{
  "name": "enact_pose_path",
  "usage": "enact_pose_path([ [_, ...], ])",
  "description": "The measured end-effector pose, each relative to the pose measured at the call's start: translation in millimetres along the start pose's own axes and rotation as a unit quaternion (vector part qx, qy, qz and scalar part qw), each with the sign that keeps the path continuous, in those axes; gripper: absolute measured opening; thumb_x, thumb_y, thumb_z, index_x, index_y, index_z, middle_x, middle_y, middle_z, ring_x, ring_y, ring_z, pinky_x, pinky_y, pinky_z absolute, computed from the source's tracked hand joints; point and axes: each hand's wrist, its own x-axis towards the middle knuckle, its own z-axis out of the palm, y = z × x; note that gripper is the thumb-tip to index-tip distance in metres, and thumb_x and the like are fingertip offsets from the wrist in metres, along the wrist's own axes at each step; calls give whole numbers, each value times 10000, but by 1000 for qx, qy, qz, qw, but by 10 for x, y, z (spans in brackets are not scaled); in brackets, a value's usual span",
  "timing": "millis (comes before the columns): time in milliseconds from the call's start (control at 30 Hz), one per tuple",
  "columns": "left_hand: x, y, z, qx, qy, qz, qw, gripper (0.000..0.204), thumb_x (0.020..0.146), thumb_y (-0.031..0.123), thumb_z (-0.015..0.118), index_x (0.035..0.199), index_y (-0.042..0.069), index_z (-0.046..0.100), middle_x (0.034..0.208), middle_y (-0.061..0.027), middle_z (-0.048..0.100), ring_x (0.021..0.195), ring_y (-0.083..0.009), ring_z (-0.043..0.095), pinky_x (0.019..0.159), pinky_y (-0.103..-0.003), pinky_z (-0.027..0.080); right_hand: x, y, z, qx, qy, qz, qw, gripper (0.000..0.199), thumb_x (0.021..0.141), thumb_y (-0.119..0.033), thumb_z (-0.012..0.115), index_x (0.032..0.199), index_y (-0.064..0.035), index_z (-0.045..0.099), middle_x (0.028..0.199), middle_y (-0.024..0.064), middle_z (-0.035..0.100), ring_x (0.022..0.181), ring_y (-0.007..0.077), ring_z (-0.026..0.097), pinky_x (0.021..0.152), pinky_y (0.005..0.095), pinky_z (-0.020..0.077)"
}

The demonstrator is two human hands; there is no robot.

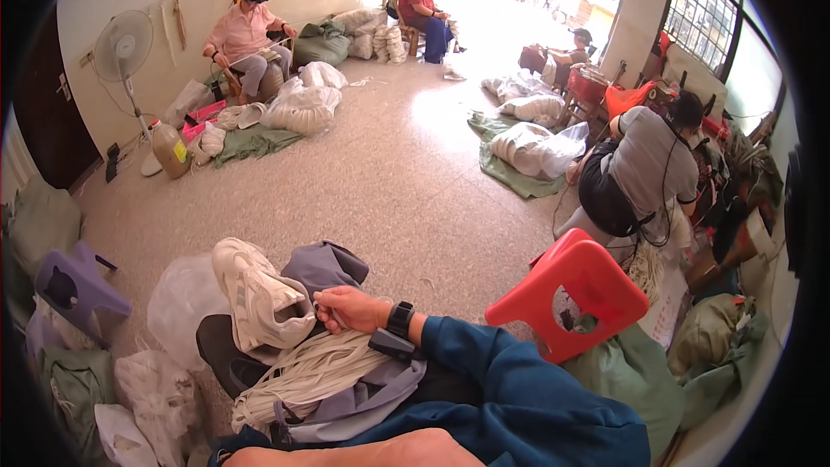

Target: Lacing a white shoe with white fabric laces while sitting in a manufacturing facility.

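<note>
A white sneaker [259, 298] rests on the person's lap, toe pointing up and away, its open collar facing the right hand [346, 309]. That hand, in a blue sleeve with a dark wristband, lies just beside the shoe's heel, fingers curled in and pinching white laces [303, 372] from the bundle spread over the lap below. The left hand is out of view; only a bare forearm crosses the bottom edge. Grey cloth [324, 266] bunches behind the shoe and under the laces.

To the left, clear plastic bags [177, 298] slump on the floor, their contents too pale to make out, with a purple stool [73, 285] beyond them. On the right a red stool [579, 290] stands close to the sleeve, hemmed in by green sacks [709, 337].

The middle of the speckled floor [398, 182] lies open. Around its edges sit other workers: one in pink [246, 39] by a standing fan [124, 47] and an amber jug [170, 149], one in grey [648, 169] on the right, each beside heaped white bundles [303, 108] on green sheets.
</note>
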Motion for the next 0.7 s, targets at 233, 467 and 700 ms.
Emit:
enact_pose_path([
  [233,28,122,76,67,54,-79,993,192,956,404,693,967,248,806,1136,-159,626,1000,-298,609,1025,-486,460,-21,22,19,-1,3,-2,1000,293,1071,-310,533,901,-75,582,768,33,633,608,133,596,547,292,503],
  [467,-387,435,162,100,242,-117,958,268,956,292,693,965,28,649,1083,-132,603,1026,-309,613,895,-482,513,27,-66,22,-75,16,-37,996,296,1041,-297,578,861,-65,618,750,43,635,633,151,627,578,302,531],
  [700,-2298,872,-138,768,378,-386,344,549,857,175,744,1312,-33,520,1346,-247,506,1277,-375,498,1128,-421,355,-142,-163,111,-34,8,20,999,217,1062,-267,565,934,-91,571,775,0,578,565,64,472,490,217,390],
])
